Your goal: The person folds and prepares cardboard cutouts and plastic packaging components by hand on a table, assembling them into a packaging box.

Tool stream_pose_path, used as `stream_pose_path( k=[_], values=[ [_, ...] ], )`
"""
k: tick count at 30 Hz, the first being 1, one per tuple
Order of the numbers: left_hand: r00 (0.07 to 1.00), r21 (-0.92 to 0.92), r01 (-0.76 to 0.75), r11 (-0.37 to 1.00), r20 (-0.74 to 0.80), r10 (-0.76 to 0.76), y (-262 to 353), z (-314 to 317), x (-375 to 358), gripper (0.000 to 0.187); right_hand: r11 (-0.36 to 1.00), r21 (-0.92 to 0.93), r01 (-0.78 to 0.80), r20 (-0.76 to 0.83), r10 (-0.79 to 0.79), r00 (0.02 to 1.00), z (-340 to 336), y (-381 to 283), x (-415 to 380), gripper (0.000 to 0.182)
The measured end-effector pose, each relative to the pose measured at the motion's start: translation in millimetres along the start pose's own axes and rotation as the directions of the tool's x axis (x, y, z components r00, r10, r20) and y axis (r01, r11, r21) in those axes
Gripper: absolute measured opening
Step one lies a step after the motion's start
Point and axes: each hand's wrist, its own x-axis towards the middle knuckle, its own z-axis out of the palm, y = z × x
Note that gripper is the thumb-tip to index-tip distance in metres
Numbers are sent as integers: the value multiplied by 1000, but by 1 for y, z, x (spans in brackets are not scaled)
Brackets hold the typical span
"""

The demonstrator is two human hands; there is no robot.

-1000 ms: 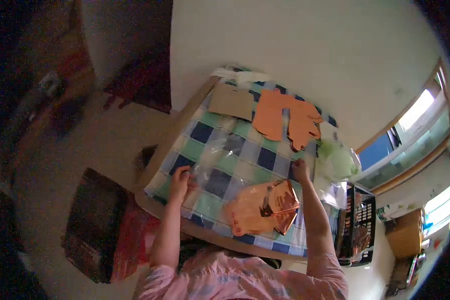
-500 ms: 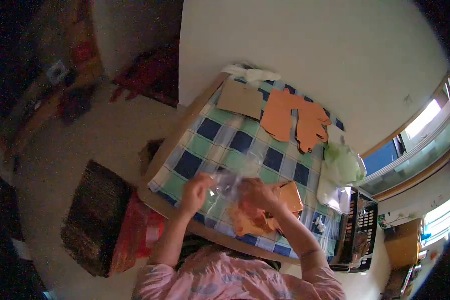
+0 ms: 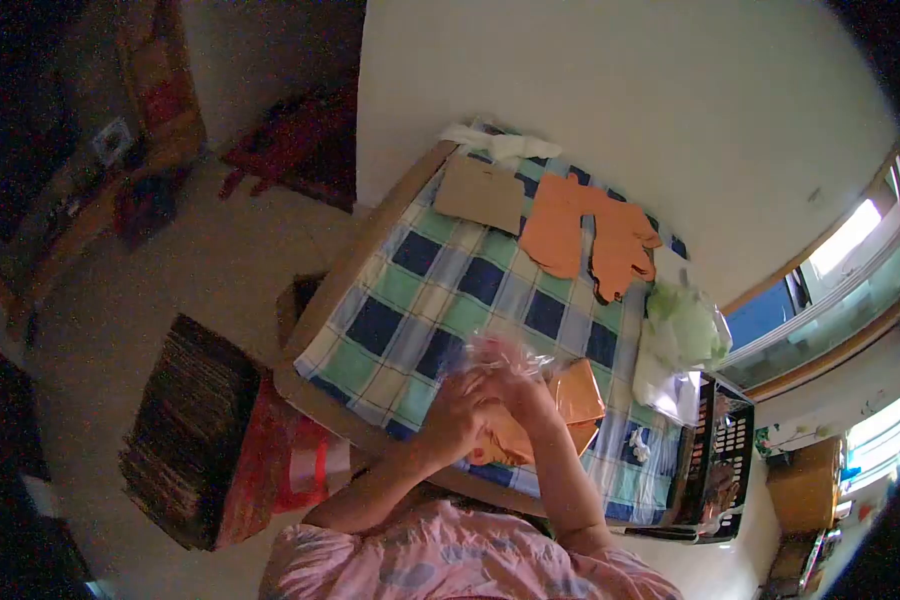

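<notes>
Over the front part of the checkered cloth (image 3: 380,315), my left hand (image 3: 460,405) and my right hand (image 3: 515,388) are close together, fingers bent around a crinkled clear plastic bag (image 3: 500,352). Something reddish shows through the plastic, too blurred to name. Below my hands lie orange pieces (image 3: 505,440), partly hidden by my right forearm. Just right of my right hand is a shiny orange packet or box (image 3: 578,392).
Orange flat shapes (image 3: 555,225) and a brown cardboard sheet (image 3: 480,195) lie at the back. Green-white plastic bags (image 3: 685,330) and a black basket (image 3: 725,450) are at right. Stacked cardboard (image 3: 195,430) stands on the floor at left, beside a red bag (image 3: 295,465).
My left hand has moved right to meet my right hand, which has risen slightly. The clear plastic, earlier stretched between them, is now bunched at their fingers.
</notes>
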Motion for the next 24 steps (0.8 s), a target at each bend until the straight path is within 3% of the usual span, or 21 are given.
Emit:
stream_pose_path(
  k=[1,2,3,4,6,8,10,11,12,13,14,16,17,18,19,22,23,24],
  values=[
    [1000,-22,-27,999,-4,27,2,-1,2,29,882,436,-176,-3,197,980,4,1,-3,36],
    [994,-66,-36,997,-110,29,6,-4,1,31,557,779,-287,78,368,927,8,1,-6,37],
    [976,-109,-49,993,-218,25,10,-9,1,33,104,947,-304,223,469,854,9,2,-6,38],
    [945,-148,-68,987,-325,16,13,-13,2,36,168,948,-269,151,508,848,5,-1,-1,39],
    [794,-486,128,864,-473,-383,22,-14,10,40,288,934,-213,10,573,820,-9,-16,7,42],
    [692,-791,160,590,-336,-639,24,-11,13,45,-44,942,-332,307,510,803,-8,-42,-1,26],
    [748,-970,120,213,-53,-662,15,-6,22,50,-358,866,-351,489,449,748,8,-59,-12,19],
    [685,-978,188,95,61,-726,7,-8,21,49,-502,812,-297,539,452,711,19,-68,-22,18],
    [608,-971,236,-31,173,-775,-1,-9,20,49,-355,873,-333,473,455,754,20,-69,-25,20],
    [654,-978,198,61,85,-752,-11,-6,22,47,-199,915,-352,404,455,793,18,-73,-26,21],
    [715,-906,304,295,13,-699,-15,-5,18,45,280,894,-349,236,365,900,11,-78,-26,25],
    [813,-568,406,716,-133,-566,-18,-10,14,41,784,594,-181,44,193,980,-2,-88,-29,35],
    [820,-410,491,769,-79,-566,-11,-24,22,39,859,491,-143,-38,185,982,-5,-92,-42,42],
    [819,-235,552,800,-28,-574,-7,-30,27,37,945,308,109,-254,-28,967,-1,-80,-51,52],
    [830,-420,494,761,-31,-557,-7,-25,30,34,957,39,286,-446,-240,862,3,-68,-61,62],
    [855,-852,232,469,-51,-516,3,28,24,28,926,361,113,-558,118,821,-6,-95,-36,64],
    [862,-936,134,325,-51,-504,11,35,23,27,896,412,164,-551,102,828,-4,-91,-33,64],
    [877,-917,153,369,-46,-478,14,34,23,34,861,463,213,-543,85,835,-1,-88,-30,64]
  ],
)
